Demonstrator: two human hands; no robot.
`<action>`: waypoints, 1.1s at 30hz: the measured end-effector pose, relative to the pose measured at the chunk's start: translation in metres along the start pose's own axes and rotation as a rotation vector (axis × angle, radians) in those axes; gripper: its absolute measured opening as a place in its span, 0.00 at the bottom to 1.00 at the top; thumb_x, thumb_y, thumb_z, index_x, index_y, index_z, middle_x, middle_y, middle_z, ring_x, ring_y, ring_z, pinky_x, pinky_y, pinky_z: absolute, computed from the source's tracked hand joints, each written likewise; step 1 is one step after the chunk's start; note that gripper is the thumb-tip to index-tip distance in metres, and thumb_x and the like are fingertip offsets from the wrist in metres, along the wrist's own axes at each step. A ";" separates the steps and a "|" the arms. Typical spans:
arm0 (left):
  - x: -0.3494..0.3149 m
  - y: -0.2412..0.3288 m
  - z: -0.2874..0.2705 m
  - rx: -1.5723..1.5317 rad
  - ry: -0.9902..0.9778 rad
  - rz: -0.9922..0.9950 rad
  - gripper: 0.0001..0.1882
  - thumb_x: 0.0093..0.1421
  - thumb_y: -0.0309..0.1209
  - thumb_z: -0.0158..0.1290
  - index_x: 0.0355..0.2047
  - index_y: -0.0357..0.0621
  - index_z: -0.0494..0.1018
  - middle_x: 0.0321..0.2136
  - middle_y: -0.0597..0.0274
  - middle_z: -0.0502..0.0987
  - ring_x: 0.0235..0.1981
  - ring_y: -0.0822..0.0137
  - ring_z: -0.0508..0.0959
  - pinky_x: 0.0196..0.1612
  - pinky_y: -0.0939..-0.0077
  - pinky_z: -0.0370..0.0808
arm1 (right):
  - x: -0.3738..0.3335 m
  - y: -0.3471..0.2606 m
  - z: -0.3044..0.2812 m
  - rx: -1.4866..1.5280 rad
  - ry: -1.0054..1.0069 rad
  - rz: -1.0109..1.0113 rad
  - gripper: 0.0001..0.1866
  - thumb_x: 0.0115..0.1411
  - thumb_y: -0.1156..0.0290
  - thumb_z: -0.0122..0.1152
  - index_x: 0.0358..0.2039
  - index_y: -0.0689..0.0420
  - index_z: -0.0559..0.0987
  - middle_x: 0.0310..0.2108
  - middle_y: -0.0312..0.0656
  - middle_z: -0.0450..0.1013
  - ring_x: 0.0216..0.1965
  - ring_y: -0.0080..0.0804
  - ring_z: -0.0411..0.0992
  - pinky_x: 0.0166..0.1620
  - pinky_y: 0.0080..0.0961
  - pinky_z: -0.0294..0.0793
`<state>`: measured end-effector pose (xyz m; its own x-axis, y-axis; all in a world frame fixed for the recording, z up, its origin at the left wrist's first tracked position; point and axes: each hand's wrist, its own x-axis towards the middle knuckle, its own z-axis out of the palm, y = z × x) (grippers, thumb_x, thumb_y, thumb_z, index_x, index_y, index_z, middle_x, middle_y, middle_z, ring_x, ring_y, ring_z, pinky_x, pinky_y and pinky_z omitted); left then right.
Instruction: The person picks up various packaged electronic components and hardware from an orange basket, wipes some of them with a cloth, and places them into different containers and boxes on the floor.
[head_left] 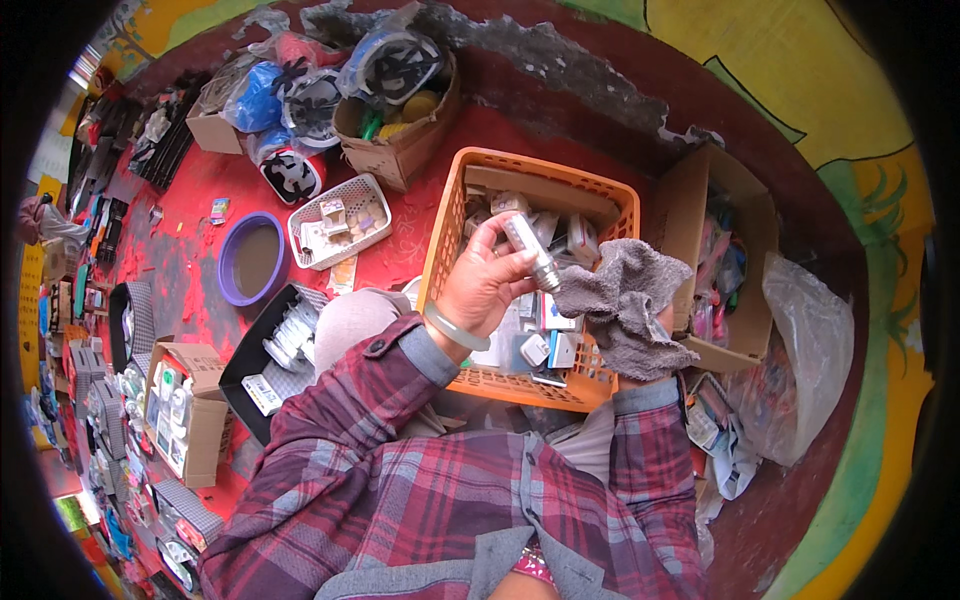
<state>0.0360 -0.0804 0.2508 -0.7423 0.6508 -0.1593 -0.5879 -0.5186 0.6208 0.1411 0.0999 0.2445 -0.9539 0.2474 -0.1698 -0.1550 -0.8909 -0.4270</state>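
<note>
Over an orange plastic basket (430, 255), my left hand (477, 290) pinches a small white and silver tube-shaped thing (528, 245). Its lower end is silver and ribbed, like a bulb's screw base; I cannot make out its exact kind. That ribbed end meets a grey towel (625, 285) bunched around my right hand (663, 322). The towel hides most of the fingers, and my grip on it shows only by the bunched folds. Under my hands the basket holds several small boxes and white switch-like pieces (535, 349).
To the left stand a purple basin (226, 245) of murky water, a white basket (297, 240) of small items and a black tray (240, 375). Cardboard boxes (395, 160) (740, 350) sit behind and at right, beside a clear plastic bag (815, 340). Goods cover the far left.
</note>
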 end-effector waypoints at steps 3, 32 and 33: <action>0.001 -0.006 0.000 0.275 -0.068 0.179 0.28 0.53 0.17 0.52 0.53 0.43 0.57 0.41 0.59 0.71 0.42 0.68 0.73 0.47 0.73 0.72 | 0.003 0.000 -0.006 -0.070 0.008 -0.035 0.21 0.64 0.57 0.37 0.51 0.57 0.67 0.48 0.47 0.67 0.50 0.42 0.67 0.53 0.43 0.67; 0.002 0.000 -0.003 -0.107 -0.179 -0.180 0.23 0.59 0.30 0.49 0.53 0.39 0.59 0.41 0.55 0.73 0.43 0.62 0.75 0.47 0.70 0.72 | -0.002 -0.005 0.005 -0.053 -0.051 -0.033 0.20 0.64 0.61 0.39 0.52 0.59 0.65 0.48 0.46 0.67 0.48 0.40 0.68 0.52 0.41 0.69; 0.003 0.000 -0.003 -0.092 -0.171 -0.176 0.23 0.59 0.31 0.49 0.54 0.41 0.58 0.41 0.55 0.73 0.43 0.62 0.75 0.47 0.70 0.72 | -0.003 -0.004 0.002 -0.046 -0.077 -0.038 0.20 0.64 0.61 0.39 0.53 0.58 0.65 0.49 0.47 0.67 0.49 0.40 0.68 0.52 0.41 0.69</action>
<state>0.0331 -0.0806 0.2477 -0.5654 0.8158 -0.1214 -0.7355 -0.4322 0.5217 0.1439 0.1022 0.2490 -0.9648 0.2492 -0.0845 -0.1814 -0.8625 -0.4725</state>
